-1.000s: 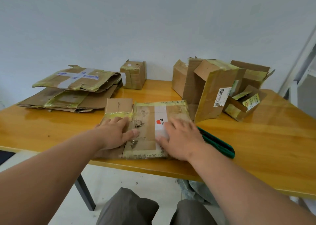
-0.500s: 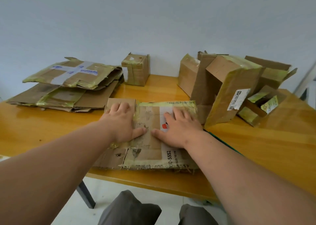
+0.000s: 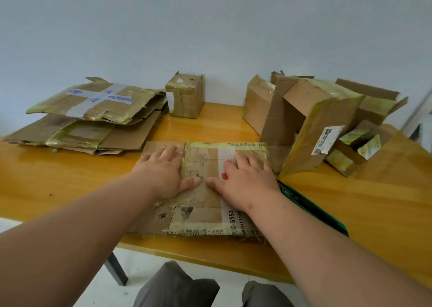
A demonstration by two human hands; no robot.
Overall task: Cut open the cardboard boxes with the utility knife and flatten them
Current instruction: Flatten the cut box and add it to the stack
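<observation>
A flattened cardboard box (image 3: 198, 215) with yellow tape and a white label lies at the table's front edge. My left hand (image 3: 163, 173) and my right hand (image 3: 247, 180) press flat on it, palms down, fingers spread, thumbs nearly touching. The green utility knife (image 3: 313, 209) lies on the table just right of my right forearm, partly hidden by it. A small taped box (image 3: 185, 96) stands upright at the back. An opened box (image 3: 311, 124) leans at the right among several more cut-open boxes (image 3: 364, 140).
A stack of flattened boxes (image 3: 86, 117) lies at the back left of the yellow wooden table (image 3: 58, 178). A pale wall runs behind. My knees show below the table edge, and a table leg (image 3: 115, 271) stands at the lower left.
Both hands slid farther up the flattened box and pressed it down. The view moved closer and the knife became more covered by my right forearm.
</observation>
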